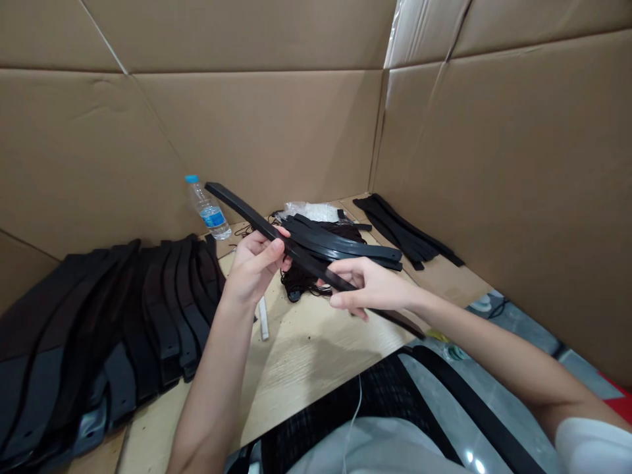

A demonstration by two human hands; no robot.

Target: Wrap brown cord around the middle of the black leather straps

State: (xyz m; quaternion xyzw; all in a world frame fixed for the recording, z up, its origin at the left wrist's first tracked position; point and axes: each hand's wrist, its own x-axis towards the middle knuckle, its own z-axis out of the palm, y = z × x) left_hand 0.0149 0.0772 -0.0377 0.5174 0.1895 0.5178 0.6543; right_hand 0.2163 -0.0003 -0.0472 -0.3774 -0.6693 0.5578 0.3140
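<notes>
Cardboard walls round table (306, 355); left hand (254, 266) & right hand (372, 288) pinch black strap (237, 201) over table centre, long axis far-left to near-right. Far end nr water bottle (210, 212); strap pile (123, 309) at left edge.

Creased cardboard walls (247, 131) close the back and left; another cardboard panel (518, 164) stands on the right; a bright gap (395, 26) between them, perhaps daylight; pale wooden bench (306, 355) below; glossy grey floor (523, 322) at right.

The right hand (368, 289) hides part of the held strap (237, 204); the dark strap pile (89, 329) runs off the left edge.
</notes>
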